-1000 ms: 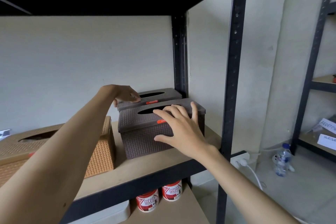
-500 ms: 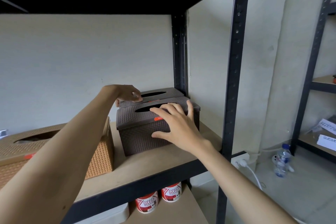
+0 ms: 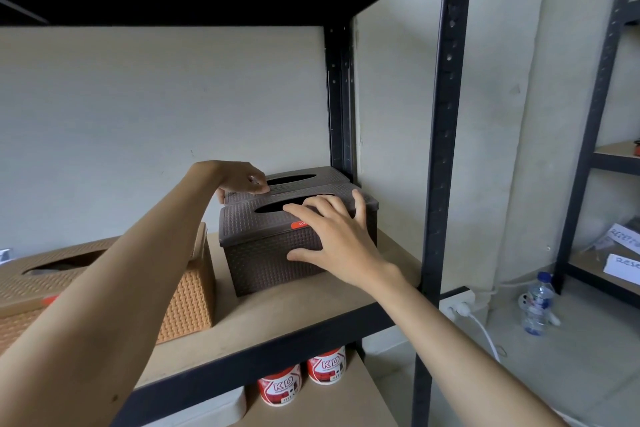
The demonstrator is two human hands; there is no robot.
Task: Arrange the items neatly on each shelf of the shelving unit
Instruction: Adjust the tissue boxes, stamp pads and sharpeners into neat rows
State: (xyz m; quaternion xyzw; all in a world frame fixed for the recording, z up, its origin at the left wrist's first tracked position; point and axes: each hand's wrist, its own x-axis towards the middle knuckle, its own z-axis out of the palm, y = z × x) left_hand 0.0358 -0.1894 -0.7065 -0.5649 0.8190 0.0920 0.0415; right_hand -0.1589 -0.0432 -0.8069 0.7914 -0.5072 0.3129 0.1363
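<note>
- Two red-and-white cans (image 3: 300, 379) stand side by side on the lower shelf, below and in front of the front dark brown tissue box, with a pale lidded container (image 3: 207, 410) to their left
- The shelf board (image 3: 284, 308), tan with a black metal front rail, carries three woven-look tissue boxes
- A tan tissue box (image 3: 187, 291) sits to the left of the front dark brown tissue box, with a gap between them; the left forearm crosses over it
- The front dark brown tissue box (image 3: 263, 253) stands towards the right end of the shelf board, oval slot up, with an orange label on its lid edge
- The right hand (image 3: 341, 243) holds this box: fingers spread over the lid near the slot, thumb pressed to the front wall, a broad clasp over the top front edge
- Directly behind it and touching it stands the rear dark brown tissue box (image 3: 304, 180), near the black back post
- The left hand (image 3: 242, 180) rests on the left end of the rear box's lid, fingers curled over the edge; how firmly it grips cannot be told
- Right of the front box, beyond the black upright (image 3: 446, 114), a water bottle (image 3: 536, 305) stands on the floor near a white power strip (image 3: 457, 305)
</note>
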